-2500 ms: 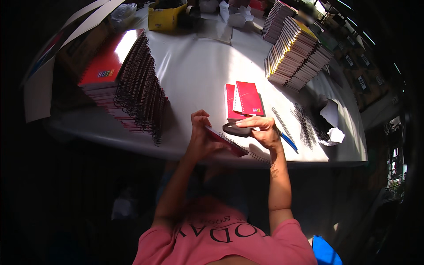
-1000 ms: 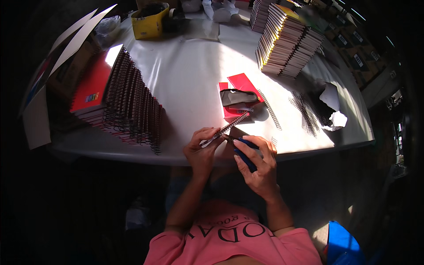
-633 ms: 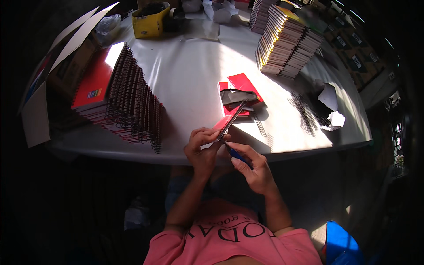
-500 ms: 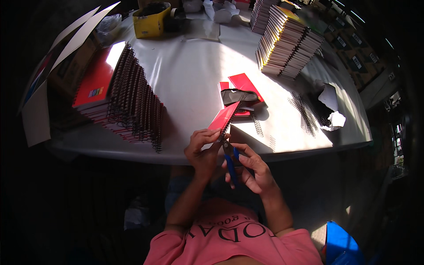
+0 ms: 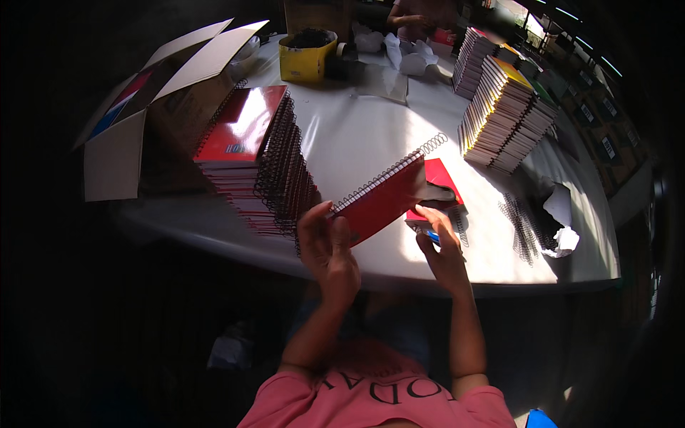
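A red spiral notebook (image 5: 382, 201) is tilted above the table, its dark coil along the upper edge and sticking out past the far right end. My left hand (image 5: 330, 250) grips its lower left corner between thumb and fingers. My right hand (image 5: 446, 250) is near the notebook's right end, thumb and forefinger apart. Below those fingers shows a bit of the blue-handled pliers (image 5: 432, 236); the rest of the tool is hidden. Beneath lie red notebooks (image 5: 444, 173) with a dark object (image 5: 437, 192) on them.
At left, a tall stack of red spiral notebooks (image 5: 242, 125) stands beside an open cardboard box (image 5: 114, 167). Stacked notebooks (image 5: 499, 114) rise at back right. Loose coils (image 5: 519, 228) and crumpled paper (image 5: 564, 241) lie at right. A yellow container (image 5: 307, 57) and another person (image 5: 421, 18) are at the back.
The notebook has swung out flatter, its coil now along the top edge. My right hand has moved away from the coil's end, rightward, and its fingers have come off the pliers. The view has shifted.
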